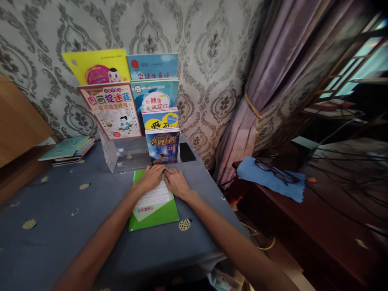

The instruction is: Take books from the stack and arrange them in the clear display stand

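Observation:
A green booklet (157,212) with a white panel lies flat on the grey-blue tablecloth (60,210). My left hand (151,178) and my right hand (176,182) rest side by side on its far end, fingers together and pressed down on the cover. Just beyond my fingertips stands a clear acrylic display rack (121,155) with several children's books in tiers; the nearest is a dark blue book (163,145).
A black phone (187,152) lies right of the rack. A stack of thin books (68,150) sits at the back left. To the right, glasses (274,169) lie on a blue cloth (269,180) on a dark wooden desk, by a purple curtain (266,89).

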{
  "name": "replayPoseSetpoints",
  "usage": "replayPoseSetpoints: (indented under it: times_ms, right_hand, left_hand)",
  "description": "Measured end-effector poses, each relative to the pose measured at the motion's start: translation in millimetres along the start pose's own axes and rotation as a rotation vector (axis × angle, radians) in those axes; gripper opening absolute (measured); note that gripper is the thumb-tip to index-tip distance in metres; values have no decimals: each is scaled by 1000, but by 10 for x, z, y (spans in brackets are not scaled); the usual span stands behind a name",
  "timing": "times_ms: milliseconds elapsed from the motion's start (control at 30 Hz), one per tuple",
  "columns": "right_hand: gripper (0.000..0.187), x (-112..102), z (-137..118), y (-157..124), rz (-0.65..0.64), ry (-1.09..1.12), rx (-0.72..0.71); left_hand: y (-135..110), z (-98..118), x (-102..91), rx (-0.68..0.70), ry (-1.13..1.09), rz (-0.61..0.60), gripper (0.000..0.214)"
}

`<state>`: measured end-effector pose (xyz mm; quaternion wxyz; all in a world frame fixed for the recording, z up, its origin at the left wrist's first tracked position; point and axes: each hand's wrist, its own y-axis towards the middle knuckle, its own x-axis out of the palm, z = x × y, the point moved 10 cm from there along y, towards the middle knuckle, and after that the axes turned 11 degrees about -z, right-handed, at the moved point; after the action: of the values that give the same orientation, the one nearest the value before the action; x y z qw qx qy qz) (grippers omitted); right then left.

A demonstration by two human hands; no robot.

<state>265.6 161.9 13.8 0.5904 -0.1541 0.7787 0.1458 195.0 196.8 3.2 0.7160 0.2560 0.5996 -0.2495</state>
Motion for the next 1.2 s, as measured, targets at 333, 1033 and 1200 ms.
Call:
replayPoseSetpoints:
  times_ms: [333,1033,1200]
  right_hand:
    - [34,-19,-25,-15,4,-57,-6]
    - [33,-41,34,-43,21,-81,-15]
    - [34,-46,41,-42,11,-66,-21]
  left_hand:
    - [-40,-49,67,15,-12,-27,45]
    - [-20,-25,8,17,71,16,42]
    - [-35,-69,3,19,9,17,42]
